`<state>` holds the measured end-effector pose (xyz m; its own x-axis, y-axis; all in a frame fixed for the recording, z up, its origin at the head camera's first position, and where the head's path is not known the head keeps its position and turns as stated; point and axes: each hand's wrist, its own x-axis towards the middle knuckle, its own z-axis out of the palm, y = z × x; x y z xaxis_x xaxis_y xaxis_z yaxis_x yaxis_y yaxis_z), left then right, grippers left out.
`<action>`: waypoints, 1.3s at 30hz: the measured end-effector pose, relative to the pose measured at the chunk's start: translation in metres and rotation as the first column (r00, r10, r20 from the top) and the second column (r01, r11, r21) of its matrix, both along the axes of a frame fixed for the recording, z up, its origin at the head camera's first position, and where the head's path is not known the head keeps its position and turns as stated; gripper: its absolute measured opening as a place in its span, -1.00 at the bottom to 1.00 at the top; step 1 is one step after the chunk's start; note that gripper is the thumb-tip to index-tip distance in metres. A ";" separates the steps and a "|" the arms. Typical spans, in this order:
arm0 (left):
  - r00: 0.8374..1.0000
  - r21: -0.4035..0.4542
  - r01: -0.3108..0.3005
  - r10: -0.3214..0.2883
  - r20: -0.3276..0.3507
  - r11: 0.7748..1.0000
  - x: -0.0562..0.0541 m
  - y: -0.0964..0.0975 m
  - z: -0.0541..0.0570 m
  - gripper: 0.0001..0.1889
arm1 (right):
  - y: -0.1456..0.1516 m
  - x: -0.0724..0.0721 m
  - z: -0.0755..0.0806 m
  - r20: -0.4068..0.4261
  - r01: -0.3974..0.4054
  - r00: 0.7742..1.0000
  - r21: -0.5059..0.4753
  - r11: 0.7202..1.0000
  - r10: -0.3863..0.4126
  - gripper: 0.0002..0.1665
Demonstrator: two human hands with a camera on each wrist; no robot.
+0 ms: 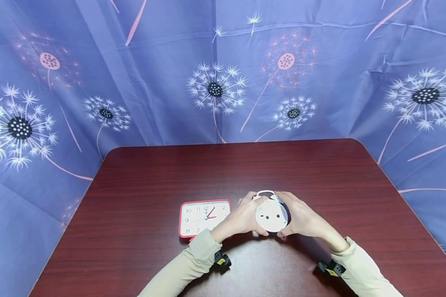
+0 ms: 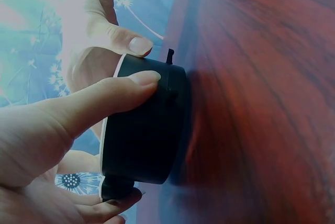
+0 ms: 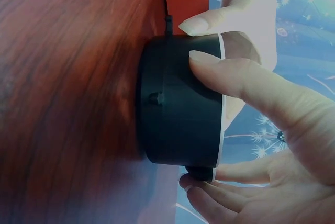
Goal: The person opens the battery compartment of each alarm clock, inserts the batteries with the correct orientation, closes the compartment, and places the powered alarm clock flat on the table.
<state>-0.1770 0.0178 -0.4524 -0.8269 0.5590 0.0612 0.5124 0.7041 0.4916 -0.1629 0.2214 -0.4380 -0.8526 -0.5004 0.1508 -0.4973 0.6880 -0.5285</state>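
A small round alarm clock (image 1: 270,222) with black sides and a white top disk is between my two hands. Dark spots mark the disk, and a white loop stands at its far edge. My left hand (image 1: 243,216) grips one side, its thumb (image 2: 131,90) along the black wall. From the other side my right hand (image 1: 302,216) holds it, thumb (image 3: 225,72) on the wall and fingertips under a small dark knob-like part. A short black foot (image 3: 169,25) sticks out of the wall. I cannot tell whether the clock touches the table.
A red-framed rectangular clock (image 1: 197,216) lies left of my left hand, its lower right corner partly covered by the forearm. The dark red wooden table (image 1: 134,185) ends at a blue flowered cloth (image 1: 163,82) behind. Each wrist wears a small black camera (image 1: 222,262).
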 end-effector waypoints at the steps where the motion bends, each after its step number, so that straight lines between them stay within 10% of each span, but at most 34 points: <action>1: 1.000 0.001 -0.001 0.001 0.000 1.000 0.000 0.000 0.000 -0.08 | 0.000 0.000 0.000 0.000 0.003 1.000 0.002 1.000 -0.003 0.23; 27: 0.998 0.047 -0.040 0.042 -0.042 0.998 -0.002 -0.008 0.014 -0.05 | 0.009 -0.004 0.006 0.082 -0.047 0.995 -0.146 0.988 0.060 0.27; 39: 0.996 0.263 -0.080 0.084 -0.004 0.961 -0.006 -0.011 0.015 -0.06 | 0.020 -0.015 -0.010 0.459 0.079 0.864 -0.528 0.846 0.206 0.32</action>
<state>-0.1833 0.0064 -0.4378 -0.8673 0.4518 0.2091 0.4667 0.5915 0.6575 -0.1784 0.2415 -0.4483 -0.8511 -0.5246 -0.0193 -0.1129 0.2189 -0.9692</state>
